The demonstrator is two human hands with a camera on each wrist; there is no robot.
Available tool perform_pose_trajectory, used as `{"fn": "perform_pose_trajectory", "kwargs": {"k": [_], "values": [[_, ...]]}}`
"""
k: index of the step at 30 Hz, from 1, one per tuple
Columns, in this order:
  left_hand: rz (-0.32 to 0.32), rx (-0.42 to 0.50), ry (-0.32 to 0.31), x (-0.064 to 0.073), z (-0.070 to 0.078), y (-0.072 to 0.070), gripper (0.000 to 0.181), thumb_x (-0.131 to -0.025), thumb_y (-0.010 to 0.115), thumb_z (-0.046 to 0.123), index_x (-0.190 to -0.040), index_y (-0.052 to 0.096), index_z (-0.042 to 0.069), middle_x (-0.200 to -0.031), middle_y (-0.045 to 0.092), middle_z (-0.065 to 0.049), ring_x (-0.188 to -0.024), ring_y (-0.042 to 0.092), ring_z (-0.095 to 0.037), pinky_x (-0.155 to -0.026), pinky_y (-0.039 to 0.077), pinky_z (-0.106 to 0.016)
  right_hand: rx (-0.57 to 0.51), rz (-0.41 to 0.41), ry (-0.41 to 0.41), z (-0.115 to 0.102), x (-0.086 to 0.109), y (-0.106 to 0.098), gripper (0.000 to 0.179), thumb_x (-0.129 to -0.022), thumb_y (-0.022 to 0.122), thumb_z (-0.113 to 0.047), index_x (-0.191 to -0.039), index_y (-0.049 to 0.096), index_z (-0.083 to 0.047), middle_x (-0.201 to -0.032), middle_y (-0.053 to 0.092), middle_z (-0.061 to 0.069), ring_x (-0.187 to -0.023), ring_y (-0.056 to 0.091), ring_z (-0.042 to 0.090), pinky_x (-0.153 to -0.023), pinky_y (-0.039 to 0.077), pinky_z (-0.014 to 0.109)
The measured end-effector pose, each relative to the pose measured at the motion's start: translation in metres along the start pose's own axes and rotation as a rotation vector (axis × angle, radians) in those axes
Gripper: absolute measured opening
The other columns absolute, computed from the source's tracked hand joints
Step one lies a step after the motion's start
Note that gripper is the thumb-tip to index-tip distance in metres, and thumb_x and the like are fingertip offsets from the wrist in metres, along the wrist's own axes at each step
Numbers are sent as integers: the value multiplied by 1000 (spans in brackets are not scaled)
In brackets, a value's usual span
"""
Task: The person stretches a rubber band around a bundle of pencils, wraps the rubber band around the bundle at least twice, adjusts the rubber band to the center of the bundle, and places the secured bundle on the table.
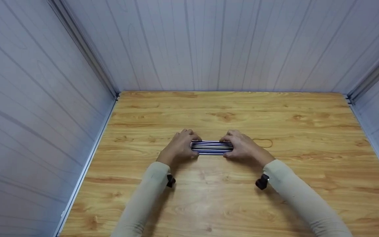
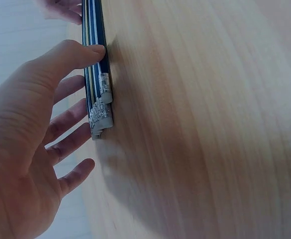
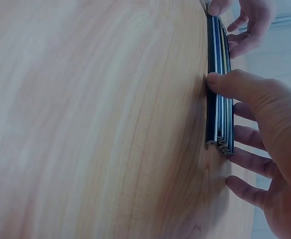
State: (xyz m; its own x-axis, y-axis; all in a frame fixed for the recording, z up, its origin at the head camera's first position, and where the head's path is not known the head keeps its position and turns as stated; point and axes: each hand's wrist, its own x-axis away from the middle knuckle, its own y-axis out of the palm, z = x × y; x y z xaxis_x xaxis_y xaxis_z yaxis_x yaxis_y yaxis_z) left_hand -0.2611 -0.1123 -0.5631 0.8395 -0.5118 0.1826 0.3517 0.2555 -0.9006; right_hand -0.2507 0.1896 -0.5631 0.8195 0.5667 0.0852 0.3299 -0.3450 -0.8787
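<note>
Several dark striped pencils (image 1: 212, 147) lie side by side in a bundle on the wooden table, running left to right. My left hand (image 1: 182, 144) grips the eraser end, thumb on the near side and fingers on the far side. White erasers (image 2: 105, 97) in silvery ferrules stick out past that thumb, one set back from the others. At the opposite end, my right hand (image 1: 242, 146) holds the bundle between thumb and fingers. Flat, unsharpened pencil ends (image 3: 212, 143) show there, slightly uneven. A thin tan rubber band (image 1: 266, 143) lies just right of the right hand, partly hidden behind it.
The wood-grain table top (image 1: 209, 200) extends around both hands. Pale panel walls (image 1: 206, 46) rise at the back, left and right. A small black device (image 1: 262, 181) sits on the right wrist, and another black device (image 1: 171, 180) on the left.
</note>
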Motion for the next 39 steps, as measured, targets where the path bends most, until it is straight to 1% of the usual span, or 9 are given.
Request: {"fn": "perform_pose_trajectory", "kwargs": {"k": [9, 11, 15, 18, 24, 28, 30, 34, 39], "values": [[5, 3, 20, 0, 2, -1, 52, -96, 87, 31, -145, 73, 18, -150, 65, -12, -142, 56, -35, -122, 44, -60, -6, 32, -16, 3, -1, 2, 51, -92, 90, -26, -138, 77, -9, -123, 68, 11, -118, 62, 30, -102, 54, 53], [39, -25, 56, -11, -12, 16, 49, -97, 84, 36, -142, 73, 20, -146, 66, -9, -140, 57, -32, -122, 44, -59, 6, 48, -23, 4, -1, 4, 48, -93, 89, -24, -136, 78, -8, -121, 69, 11, -114, 62, 29, -99, 54, 52], [54, -20, 71, -18, -18, 24, 40, -99, 79, 33, -136, 74, 20, -140, 69, -8, -138, 60, -32, -124, 43, -64, 10, 59, -26, 7, -3, 6, 41, -94, 87, -21, -131, 79, -6, -117, 71, 11, -105, 62, 26, -93, 54, 48], [33, 18, 45, -14, -12, 15, 33, -99, 79, 24, -132, 76, 17, -136, 72, -11, -138, 62, -37, -125, 41, -71, -10, 58, -16, 6, -4, 7, 38, -93, 87, -19, -128, 79, -6, -114, 71, 12, -103, 62, 26, -92, 54, 48], [35, 14, 56, -28, -29, 27, 32, -96, 81, 27, -127, 77, 19, -130, 74, -8, -136, 63, -36, -123, 43, -70, -23, 59, -3, 5, -8, 9, 32, -90, 87, -18, -119, 80, -6, -107, 70, 10, -100, 62, 24, -91, 54, 46], [6, -14, 32, -18, -12, 11, 34, -99, 80, 25, -131, 76, 13, -132, 75, -10, -134, 66, -35, -123, 45, -67, -31, 53, -10, 13, -14, 14, 34, -87, 85, -20, -116, 78, -4, -107, 71, 12, -98, 62, 26, -88, 53, 46], [-14, 3, 18, -9, 2, -1, 34, -99, 79, 20, -132, 75, 9, -135, 76, -13, -133, 67, -37, -123, 44, -72, -11, 62, -19, 24, -20, 23, 34, -86, 82, -22, -115, 78, -5, -107, 73, 13, -97, 62, 28, -87, 53, 47], [-17, -4, 13, -8, 4, -1, 31, -100, 77, 19, -129, 76, 9, -137, 76, -12, -131, 69, -37, -124, 44, -71, 11, 53, -20, 23, -21, 23, 31, -84, 81, -22, -110, 78, -6, -109, 76, 13, -100, 67, 31, -91, 56, 51], [3, -8, 30, -21, -11, 12, 27, -98, 80, 22, -123, 78, 12, -127, 78, -7, -121, 72, -32, -119, 50, -65, -12, 22, 22, 4, -16, 11, 25, -85, 83, -17, -107, 78, -5, -108, 76, 13, -98, 67, 29, -92, 57, 52]]}}
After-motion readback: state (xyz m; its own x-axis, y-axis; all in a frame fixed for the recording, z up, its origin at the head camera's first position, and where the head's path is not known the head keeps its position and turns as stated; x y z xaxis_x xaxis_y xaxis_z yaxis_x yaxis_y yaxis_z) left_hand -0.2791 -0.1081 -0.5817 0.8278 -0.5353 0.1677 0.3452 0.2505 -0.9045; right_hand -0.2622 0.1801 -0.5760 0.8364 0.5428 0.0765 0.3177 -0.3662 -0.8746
